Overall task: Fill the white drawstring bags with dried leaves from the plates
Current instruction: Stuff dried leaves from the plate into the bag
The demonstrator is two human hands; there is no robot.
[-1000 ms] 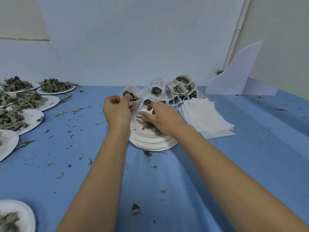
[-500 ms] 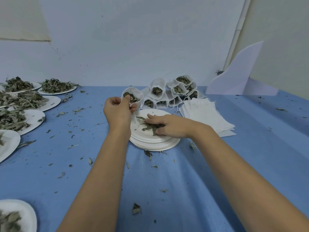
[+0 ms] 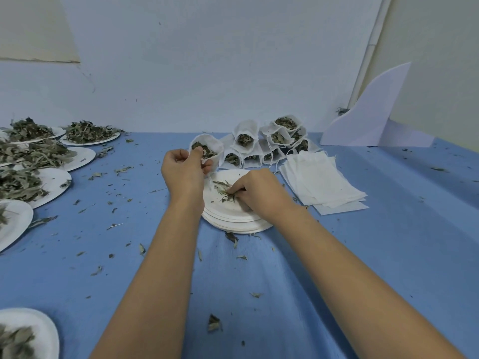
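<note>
While the left hand pinched a bag open, leaves showed inside. The right hand pinched leaves on the plate.

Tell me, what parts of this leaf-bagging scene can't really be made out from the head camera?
- Right hand fingertips: curled under on the stack of plates, so how many leaves they pinch is hidden.
- Held bag: the left hand covers its lower part; fill level unclear.
- Filled bags behind: they overlap, so no sure count.
- Plates at the left edge: cut off by the frame.
</note>
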